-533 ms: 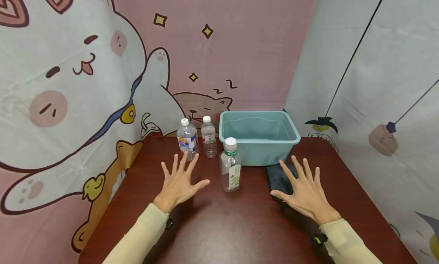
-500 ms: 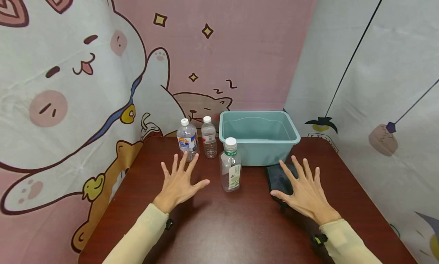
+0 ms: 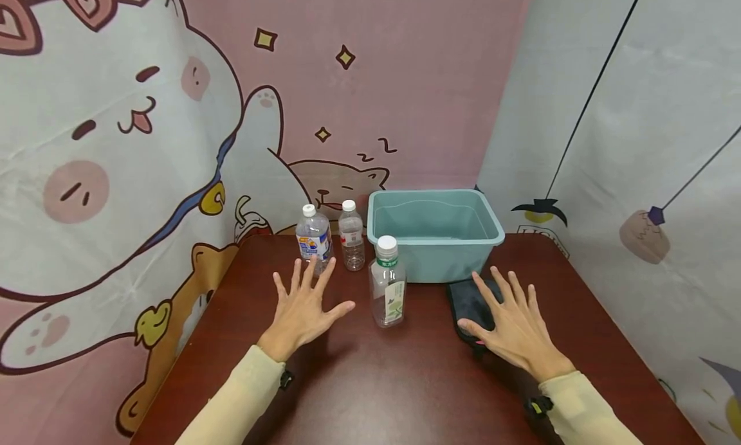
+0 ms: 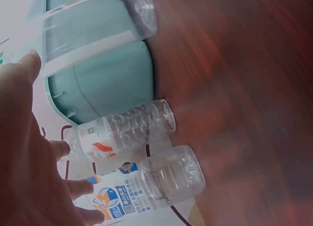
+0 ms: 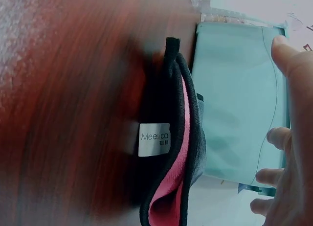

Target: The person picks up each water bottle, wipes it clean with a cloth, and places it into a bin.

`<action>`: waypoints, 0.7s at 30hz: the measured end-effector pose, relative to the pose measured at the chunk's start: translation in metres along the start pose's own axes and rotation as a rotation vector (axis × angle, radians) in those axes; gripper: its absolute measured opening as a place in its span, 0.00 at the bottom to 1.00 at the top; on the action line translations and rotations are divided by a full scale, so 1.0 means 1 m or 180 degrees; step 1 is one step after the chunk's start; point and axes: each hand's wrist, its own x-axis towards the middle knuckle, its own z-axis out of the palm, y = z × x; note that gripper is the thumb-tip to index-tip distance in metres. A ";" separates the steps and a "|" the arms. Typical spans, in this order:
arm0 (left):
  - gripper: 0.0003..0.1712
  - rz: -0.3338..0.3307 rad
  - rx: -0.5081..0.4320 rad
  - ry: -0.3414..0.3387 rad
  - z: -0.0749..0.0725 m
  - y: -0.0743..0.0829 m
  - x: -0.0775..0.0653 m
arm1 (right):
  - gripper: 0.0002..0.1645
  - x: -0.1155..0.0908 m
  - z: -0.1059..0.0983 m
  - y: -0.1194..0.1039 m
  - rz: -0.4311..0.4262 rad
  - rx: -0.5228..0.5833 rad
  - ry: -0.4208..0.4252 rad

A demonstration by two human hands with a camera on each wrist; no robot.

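Note:
My left hand [image 3: 303, 315] hovers over the table with its fingers spread, holding nothing. Just beyond its fingertips stand a clear plastic bottle with a blue and orange label [image 3: 312, 242] and a slimmer clear bottle [image 3: 351, 240]. Between the two hands, an upright square-sided bottle [image 3: 386, 290] has a white cap and a green-printed label. My right hand [image 3: 517, 326], also spread and holding nothing, partly covers a folded dark grey cloth [image 3: 470, 302]. In the right wrist view, the cloth [image 5: 195, 133] shows a pink inside, black edging and a white tag.
A light blue-green plastic bin [image 3: 434, 260] stands at the back, behind the square-sided bottle and the cloth. The dark red-brown table [image 3: 393, 393] ends at a pink hanging with cartoon cats [image 3: 428, 98]; a pale hanging [image 3: 613, 143] borders the right.
The head view has tilted slightly, so the wall and tabletop things sit a little lower in it. Both hands keep their spread pose, and nothing on the table has moved.

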 end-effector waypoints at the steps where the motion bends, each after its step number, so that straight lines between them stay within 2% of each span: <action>1: 0.64 0.0002 0.0000 0.0019 0.000 0.001 0.001 | 0.65 0.000 0.001 0.000 0.0007 0.0007 -0.0015; 8: 0.60 0.0154 -0.0081 0.0259 -0.005 0.014 0.010 | 0.61 0.005 0.001 0.000 0.0090 0.0029 -0.0066; 13: 0.58 0.0299 -0.0307 0.0310 -0.012 0.030 0.015 | 0.59 0.009 0.005 -0.001 0.0179 0.0077 -0.0165; 21: 0.52 0.0666 -0.0774 0.0536 -0.024 0.057 0.025 | 0.58 0.015 0.014 -0.002 0.0322 0.0133 -0.0389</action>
